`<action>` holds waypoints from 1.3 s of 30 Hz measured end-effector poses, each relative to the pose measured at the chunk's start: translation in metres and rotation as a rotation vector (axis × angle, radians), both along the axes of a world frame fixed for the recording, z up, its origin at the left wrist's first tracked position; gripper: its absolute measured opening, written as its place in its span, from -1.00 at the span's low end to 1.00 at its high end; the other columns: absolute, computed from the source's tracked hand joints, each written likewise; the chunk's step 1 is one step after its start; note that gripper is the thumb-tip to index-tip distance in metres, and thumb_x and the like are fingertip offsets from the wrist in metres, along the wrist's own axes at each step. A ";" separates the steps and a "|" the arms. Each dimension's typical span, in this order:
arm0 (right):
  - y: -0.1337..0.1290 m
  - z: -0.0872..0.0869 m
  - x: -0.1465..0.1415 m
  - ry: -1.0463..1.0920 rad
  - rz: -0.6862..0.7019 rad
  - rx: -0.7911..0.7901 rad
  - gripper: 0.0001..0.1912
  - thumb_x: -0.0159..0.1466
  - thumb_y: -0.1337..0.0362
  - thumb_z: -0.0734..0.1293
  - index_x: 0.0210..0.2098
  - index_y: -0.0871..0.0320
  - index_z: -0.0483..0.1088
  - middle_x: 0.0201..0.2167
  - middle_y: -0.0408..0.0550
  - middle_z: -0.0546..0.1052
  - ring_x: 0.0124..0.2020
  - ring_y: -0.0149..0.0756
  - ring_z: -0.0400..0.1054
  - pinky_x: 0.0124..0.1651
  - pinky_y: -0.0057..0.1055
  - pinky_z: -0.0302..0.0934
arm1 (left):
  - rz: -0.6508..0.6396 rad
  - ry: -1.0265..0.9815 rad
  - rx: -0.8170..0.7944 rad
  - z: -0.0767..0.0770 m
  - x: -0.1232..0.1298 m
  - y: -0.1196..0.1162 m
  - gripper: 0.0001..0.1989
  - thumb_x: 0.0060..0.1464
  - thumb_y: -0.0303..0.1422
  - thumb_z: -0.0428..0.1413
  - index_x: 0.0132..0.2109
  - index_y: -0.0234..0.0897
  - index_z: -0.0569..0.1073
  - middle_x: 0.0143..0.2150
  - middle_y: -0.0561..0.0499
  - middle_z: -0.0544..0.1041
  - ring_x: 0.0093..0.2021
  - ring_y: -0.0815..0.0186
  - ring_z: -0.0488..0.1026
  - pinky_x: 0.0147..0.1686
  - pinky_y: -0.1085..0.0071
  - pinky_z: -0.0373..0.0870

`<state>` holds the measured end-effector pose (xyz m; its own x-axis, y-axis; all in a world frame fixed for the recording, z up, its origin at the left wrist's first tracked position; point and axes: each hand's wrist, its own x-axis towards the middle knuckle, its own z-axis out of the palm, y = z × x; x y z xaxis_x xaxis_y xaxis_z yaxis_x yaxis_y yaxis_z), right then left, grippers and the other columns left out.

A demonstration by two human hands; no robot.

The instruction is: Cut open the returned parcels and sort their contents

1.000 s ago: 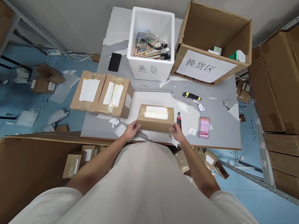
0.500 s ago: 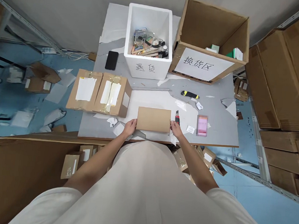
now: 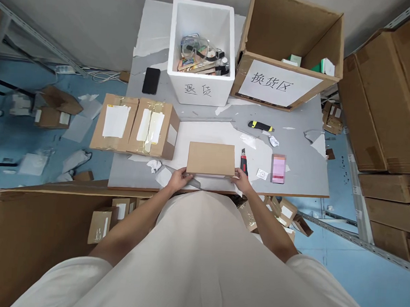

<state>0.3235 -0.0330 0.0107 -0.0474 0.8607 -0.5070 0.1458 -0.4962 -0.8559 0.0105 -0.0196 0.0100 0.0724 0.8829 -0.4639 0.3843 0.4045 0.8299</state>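
Observation:
A plain brown cardboard box (image 3: 211, 158) is held between my two hands over the near part of the table, its flat top facing up. My left hand (image 3: 179, 179) grips its near left corner, and my right hand (image 3: 242, 180) grips the near right corner. Fingers of both hands are closed on the edges, partly hidden by the box. A white patch shows along the box's near lower edge. Just past my right hand lies a red and black utility knife (image 3: 244, 162). Close to my left hand is a crumpled paper scrap (image 3: 154, 166).
Two taped boxes (image 3: 134, 125) stand on the left. Behind are a black phone (image 3: 151, 81), a white foam bin (image 3: 198, 88) and an open carton (image 3: 288, 105). To the right lie a yellow-black cutter (image 3: 260, 126), a small printed label (image 3: 262, 174) and a pink-screened phone (image 3: 278, 169).
The box has tilted, so its near side with a white patch now shows. Both hands have shifted slightly toward me along its near corners. The camera view has moved a little.

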 end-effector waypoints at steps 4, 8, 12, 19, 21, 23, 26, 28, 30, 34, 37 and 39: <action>0.016 0.024 0.006 -0.039 0.019 0.088 -0.66 0.09 0.07 0.35 -0.21 0.09 0.30 -0.14 0.00 0.51 -0.10 -0.22 0.40 0.00 -0.21 0.26 | 0.026 0.083 0.089 0.024 -0.002 0.009 -0.47 -0.10 0.00 0.15 -0.12 -0.35 0.49 -0.23 -0.13 0.55 -0.21 0.19 0.48 -0.19 0.30 0.42; 0.033 0.040 0.003 -0.314 0.045 0.124 -0.64 0.20 -0.07 0.22 -0.29 0.11 0.33 -0.26 -0.02 0.51 -0.19 -0.21 0.38 -0.02 -0.22 0.23 | 0.061 0.139 0.142 0.038 0.006 0.026 -0.47 -0.16 -0.02 0.21 -0.14 -0.36 0.49 -0.31 -0.06 0.52 -0.30 0.26 0.42 -0.26 0.35 0.38; 0.044 0.035 0.001 -0.339 0.058 0.090 -0.57 0.22 -0.14 0.17 -0.33 0.11 0.30 -0.31 -0.04 0.49 -0.25 -0.24 0.37 -0.12 -0.28 0.25 | 0.092 0.117 0.116 0.038 0.013 0.039 -0.49 -0.19 -0.01 0.23 -0.22 -0.35 0.50 -0.36 -0.01 0.50 -0.36 0.32 0.39 -0.28 0.38 0.35; 0.036 0.019 0.014 -0.275 0.022 0.059 -0.56 0.26 -0.11 0.12 -0.21 0.12 0.33 -0.22 -0.02 0.50 -0.26 -0.28 0.39 -0.17 -0.33 0.28 | 0.134 0.140 0.078 0.036 0.013 0.033 -0.46 -0.21 -0.01 0.25 -0.18 -0.36 0.49 -0.35 -0.02 0.49 -0.38 0.33 0.36 -0.29 0.38 0.34; 0.029 0.014 0.025 -0.415 -0.041 0.051 -0.58 0.28 -0.06 0.08 -0.20 0.12 0.34 -0.22 -0.02 0.50 -0.25 -0.27 0.39 -0.13 -0.30 0.27 | 0.145 0.165 0.073 0.035 0.014 0.029 -0.44 -0.19 0.00 0.24 -0.14 -0.36 0.48 -0.31 -0.05 0.50 -0.36 0.31 0.38 -0.28 0.37 0.35; 0.022 0.009 0.038 -0.595 -0.113 0.031 -0.65 0.24 0.00 0.15 -0.21 0.13 0.32 -0.18 0.03 0.47 -0.18 -0.21 0.37 -0.05 -0.24 0.24 | 0.148 0.176 0.081 0.035 0.016 0.025 -0.42 -0.14 0.00 0.21 -0.08 -0.36 0.46 -0.24 -0.09 0.52 -0.32 0.29 0.40 -0.27 0.36 0.37; 0.017 -0.002 0.048 -0.708 -0.142 -0.013 -0.67 0.10 0.08 0.31 -0.23 0.14 0.29 -0.12 0.12 0.41 -0.08 -0.07 0.31 0.00 -0.12 0.19 | 0.127 0.200 0.136 0.037 0.020 0.019 -0.39 -0.04 -0.02 0.15 0.05 -0.37 0.39 -0.07 -0.18 0.49 -0.25 0.24 0.43 -0.28 0.34 0.39; 0.020 -0.009 0.046 -0.767 -0.110 -0.063 -0.60 0.03 0.10 0.38 -0.20 0.13 0.27 -0.12 0.13 0.39 -0.06 -0.02 0.29 -0.02 -0.09 0.19 | 0.103 0.265 0.233 0.041 0.023 0.015 -0.35 0.01 -0.04 0.13 0.15 -0.38 0.30 0.06 -0.26 0.41 -0.09 0.15 0.42 -0.21 0.27 0.41; 0.026 -0.013 0.040 -0.838 -0.050 -0.127 -0.56 0.00 0.15 0.41 -0.18 0.11 0.25 -0.14 0.12 0.39 -0.08 -0.01 0.30 -0.06 -0.09 0.20 | 0.064 0.357 0.392 0.046 0.025 0.012 -0.31 0.03 -0.07 0.13 0.21 -0.39 0.22 0.18 -0.33 0.29 0.12 0.04 0.31 -0.02 0.15 0.36; 0.040 -0.010 0.034 -0.883 0.030 -0.168 -0.57 0.01 0.30 0.38 -0.13 0.12 0.23 -0.18 0.12 0.41 -0.16 -0.04 0.34 -0.09 -0.11 0.21 | -0.261 0.389 0.631 0.050 0.032 0.010 -0.52 0.12 -0.17 0.08 0.13 -0.31 0.34 0.22 -0.28 0.30 0.28 0.03 0.16 0.23 0.04 0.12; 0.048 0.013 0.039 -0.875 -0.011 -0.057 -0.56 0.12 0.27 0.27 0.00 0.17 0.19 -0.16 0.15 0.43 -0.19 -0.05 0.35 -0.10 -0.12 0.21 | -0.565 0.302 0.689 0.042 0.039 0.012 -0.66 0.22 -0.32 -0.04 0.10 -0.24 0.40 0.18 -0.19 0.39 0.30 0.11 0.19 0.25 0.04 0.12; 0.053 0.039 0.039 -0.836 -0.050 0.084 -0.52 0.23 0.27 0.13 0.14 0.20 0.08 -0.16 0.15 0.45 -0.23 -0.08 0.37 -0.14 -0.14 0.23 | -0.646 0.288 0.738 0.034 0.044 0.015 -0.61 0.24 -0.45 -0.14 0.15 -0.24 0.37 0.20 -0.17 0.39 0.32 0.16 0.17 0.26 0.04 0.12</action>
<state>0.3622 0.0199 0.0499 0.3548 0.8880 -0.2924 0.7277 -0.4587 -0.5100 0.0540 -0.0050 0.0435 0.6075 0.7873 0.1053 0.5719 -0.5255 0.6299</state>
